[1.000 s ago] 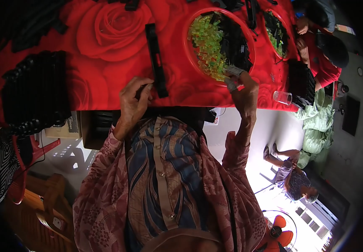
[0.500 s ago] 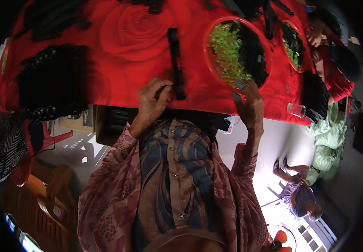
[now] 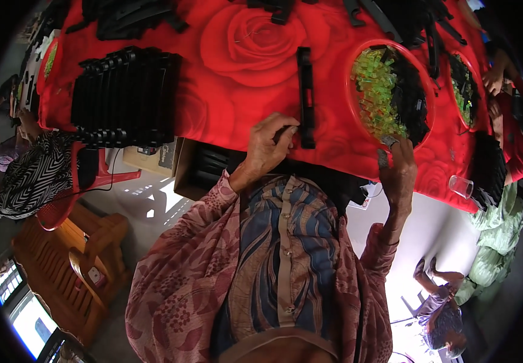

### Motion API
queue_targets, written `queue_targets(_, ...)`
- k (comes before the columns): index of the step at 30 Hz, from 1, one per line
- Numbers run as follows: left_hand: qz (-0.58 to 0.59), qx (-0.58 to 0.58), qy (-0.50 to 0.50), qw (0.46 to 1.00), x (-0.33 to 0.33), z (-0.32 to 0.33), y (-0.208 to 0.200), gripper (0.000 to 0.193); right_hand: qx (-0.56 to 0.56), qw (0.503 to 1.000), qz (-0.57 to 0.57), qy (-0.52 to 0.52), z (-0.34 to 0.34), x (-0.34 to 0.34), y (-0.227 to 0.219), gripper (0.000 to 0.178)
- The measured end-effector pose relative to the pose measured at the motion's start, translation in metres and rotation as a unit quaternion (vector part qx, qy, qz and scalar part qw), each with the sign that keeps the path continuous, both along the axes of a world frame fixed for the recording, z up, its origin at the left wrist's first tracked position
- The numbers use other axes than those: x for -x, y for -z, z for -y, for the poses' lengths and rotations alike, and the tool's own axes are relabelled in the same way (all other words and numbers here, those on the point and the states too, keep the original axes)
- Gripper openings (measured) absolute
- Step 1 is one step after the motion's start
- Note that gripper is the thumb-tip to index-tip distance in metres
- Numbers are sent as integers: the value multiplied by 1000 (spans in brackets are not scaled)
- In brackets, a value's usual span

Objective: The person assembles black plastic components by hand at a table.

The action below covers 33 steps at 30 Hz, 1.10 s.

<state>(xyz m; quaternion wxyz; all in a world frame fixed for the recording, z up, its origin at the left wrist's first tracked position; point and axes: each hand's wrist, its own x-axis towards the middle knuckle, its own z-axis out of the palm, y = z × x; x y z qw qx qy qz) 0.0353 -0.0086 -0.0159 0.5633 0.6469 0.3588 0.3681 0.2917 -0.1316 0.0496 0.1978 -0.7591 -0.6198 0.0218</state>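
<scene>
A long black plastic strip (image 3: 307,100) lies lengthwise before me on the red cloth. Just left of its near end is my left hand (image 3: 267,145), thumb and forefinger curled together in a pinch; anything between them is too small to make out. My right hand (image 3: 399,166) reaches the near rim of a round red basket (image 3: 432,103). Grey coverings show on its thumb and forefinger, which are apart, with nothing visible between them. Inside the basket, small yellow-green translucent pieces (image 3: 373,91) fill the left side and small black pieces (image 3: 411,100) the right.
Stacked black strips (image 3: 125,97) stand at the left, with more black parts (image 3: 134,18) along the far side. A clear cup (image 3: 461,186) lies near the right edge. Another person's hands (image 3: 494,81) are beside a second basket (image 3: 464,91). An open cardboard box (image 3: 183,163) sits below the table.
The whole view has shifted, so everything appears further right and slightly lower. My hands keep nearly the same places beside the strip and at the basket's rim.
</scene>
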Motion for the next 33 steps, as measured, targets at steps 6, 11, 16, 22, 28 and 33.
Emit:
queue_targets(6,-21,1,2,1000,2,-1,-4,10,-14,999,-14,-32,0,-4,2,22)
queue_targets(11,-24,-7,10,1000,2,1,-1,11,-35,998,-38,-27,3,-2,2,26)
queue_targets(16,-53,-42,-23,997,1,5,3,38,-50,998,-38,-30,5,3,1,23)
queue_targets(22,-246,-95,-18,964,-22,18,-39,74,-155,974,-151,68,-8,27,4,23)
queue_targets(28,-339,-185,-13,922,-39,16,-44,66,-175,919,-349,50,-49,67,14,20)
queue_targets(33,-319,-229,6,920,-14,15,-35,61,-171,823,-541,28,-73,86,31,20)
